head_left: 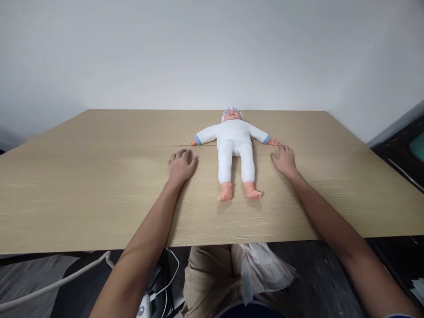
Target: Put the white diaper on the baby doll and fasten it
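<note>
A baby doll [234, 134] lies on its back on the wooden table [99, 194], its head toward the wall and its bare feet toward me. It wears a white top and trousers with blue cuffs, and a white cap with blue lettering. Both its arms are spread out sideways. My left hand [181, 165] rests on the table to the left of the doll's legs, fingers loosely spread, holding nothing. On the other side, my right hand [285, 160] lies on the tabletop, fingers apart, its fingertips close to the doll's hand; I cannot tell whether they touch.
A pale wall [212, 53] stands behind the table. At the right edge is a dark object with a screen [418, 145]. Below the table's front edge, a plastic bag [261, 269] lies on my lap. A white cable [174, 265] and a thick pale tube [59, 282] hang lower left.
</note>
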Demonstrator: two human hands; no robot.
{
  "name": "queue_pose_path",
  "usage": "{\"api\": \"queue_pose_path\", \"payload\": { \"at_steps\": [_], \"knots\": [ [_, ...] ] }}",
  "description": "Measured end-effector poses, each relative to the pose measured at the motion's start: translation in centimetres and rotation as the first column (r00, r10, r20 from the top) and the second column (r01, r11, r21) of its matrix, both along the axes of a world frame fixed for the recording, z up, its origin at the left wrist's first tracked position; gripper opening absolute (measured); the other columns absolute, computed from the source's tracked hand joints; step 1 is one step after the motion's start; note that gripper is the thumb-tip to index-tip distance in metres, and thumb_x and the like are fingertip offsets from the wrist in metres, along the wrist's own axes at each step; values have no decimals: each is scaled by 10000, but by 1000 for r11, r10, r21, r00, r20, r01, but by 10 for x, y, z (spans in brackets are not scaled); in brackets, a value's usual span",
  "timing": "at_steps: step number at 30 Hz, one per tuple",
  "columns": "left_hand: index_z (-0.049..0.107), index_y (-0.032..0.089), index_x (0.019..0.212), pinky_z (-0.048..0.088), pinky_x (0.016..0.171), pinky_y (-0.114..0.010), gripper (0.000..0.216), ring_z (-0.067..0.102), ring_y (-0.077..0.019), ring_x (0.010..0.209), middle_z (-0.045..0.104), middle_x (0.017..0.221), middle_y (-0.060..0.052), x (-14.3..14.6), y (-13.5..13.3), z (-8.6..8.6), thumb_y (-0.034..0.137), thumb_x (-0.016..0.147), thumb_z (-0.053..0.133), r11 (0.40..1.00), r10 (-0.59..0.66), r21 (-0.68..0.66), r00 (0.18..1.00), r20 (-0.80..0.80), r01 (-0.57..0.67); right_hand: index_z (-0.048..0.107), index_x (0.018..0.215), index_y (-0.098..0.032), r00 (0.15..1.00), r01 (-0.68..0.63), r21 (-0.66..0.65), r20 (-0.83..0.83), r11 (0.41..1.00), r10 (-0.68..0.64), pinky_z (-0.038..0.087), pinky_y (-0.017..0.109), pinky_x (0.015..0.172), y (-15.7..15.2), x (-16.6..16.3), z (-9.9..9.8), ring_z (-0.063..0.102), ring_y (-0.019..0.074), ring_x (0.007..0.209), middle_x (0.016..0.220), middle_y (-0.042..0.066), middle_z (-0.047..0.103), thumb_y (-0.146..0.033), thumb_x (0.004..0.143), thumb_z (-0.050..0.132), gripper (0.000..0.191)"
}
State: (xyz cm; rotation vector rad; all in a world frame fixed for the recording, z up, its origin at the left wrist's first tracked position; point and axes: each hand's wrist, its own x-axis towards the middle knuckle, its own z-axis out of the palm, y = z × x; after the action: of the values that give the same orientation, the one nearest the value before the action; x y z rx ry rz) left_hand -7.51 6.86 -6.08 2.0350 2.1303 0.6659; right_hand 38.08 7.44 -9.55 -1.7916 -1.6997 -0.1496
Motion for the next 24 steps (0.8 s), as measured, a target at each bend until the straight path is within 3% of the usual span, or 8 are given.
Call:
{"api": "queue_pose_path", "payload": {
  "at_steps": [12, 15, 17, 20, 22, 24],
  "knots": [
    [637, 166, 1615, 356, 1314, -674, 643, 432, -455, 1616, 525, 1762, -205, 13, -59, 20, 494, 1096, 448, 998, -9, -59, 1000, -3, 9, 736, 1458, -156, 999, -50, -81, 1, 995, 51, 497, 651, 1210, -78, -37, 15, 609, 424, 1442, 1553, 255, 693, -363, 1050, 535, 500],
    [612, 197, 1636, 331, 1325, -672, 633, 411, -445, 1637, 491, 1792, -187, 21, -86, 21, 485, 1096, 453, 995, -65, -77, 998, -6, 64, 728, 1478, -166, 997, -81, -126, 4, 989, 82, 465, 675, 1252, -106, -46, 21, 587, 424, 1504, 1610, 245, 665, -346, 1056, 540, 496],
    [580, 232, 1663, 334, 1332, -649, 637, 405, -419, 1646, 509, 1781, -166, 26, -120, 16, 502, 1098, 461, 982, -175, -68, 984, -9, 174, 727, 1472, -183, 989, -147, -145, -32, 978, 144, 428, 688, 1289, -134, -50, 23, 572, 418, 1534, 1625, 229, 658, -353, 1059, 557, 478],
    [552, 327, 1695, 392, 1317, -593, 646, 455, -376, 1618, 607, 1694, -124, 24, -200, -2, 550, 1092, 487, 927, -368, -79, 930, -1, 367, 734, 1421, -215, 925, -357, -128, -187, 925, 331, 464, 627, 1291, -195, -51, 20, 613, 382, 1498, 1550, 196, 710, -402, 1063, 599, 426],
    [619, 397, 1644, 440, 1282, -592, 596, 528, -377, 1555, 666, 1626, -102, 13, -264, -19, 521, 1070, 518, 892, -435, -128, 900, 12, 433, 735, 1384, -256, 858, -452, -94, -320, 887, 403, 551, 564, 1219, -245, -50, 16, 689, 350, 1395, 1429, 160, 772, -406, 1063, 616, 374],
    [741, 423, 1510, 471, 1235, -624, 510, 627, -391, 1430, 756, 1485, -101, -6, -324, -40, 441, 1049, 523, 866, -471, -178, 882, 29, 468, 745, 1309, -298, 825, -436, -51, -423, 899, 376, 619, 535, 1117, -297, -51, 8, 758, 337, 1246, 1282, 127, 815, -381, 1068, 608, 290]
  ]
}}
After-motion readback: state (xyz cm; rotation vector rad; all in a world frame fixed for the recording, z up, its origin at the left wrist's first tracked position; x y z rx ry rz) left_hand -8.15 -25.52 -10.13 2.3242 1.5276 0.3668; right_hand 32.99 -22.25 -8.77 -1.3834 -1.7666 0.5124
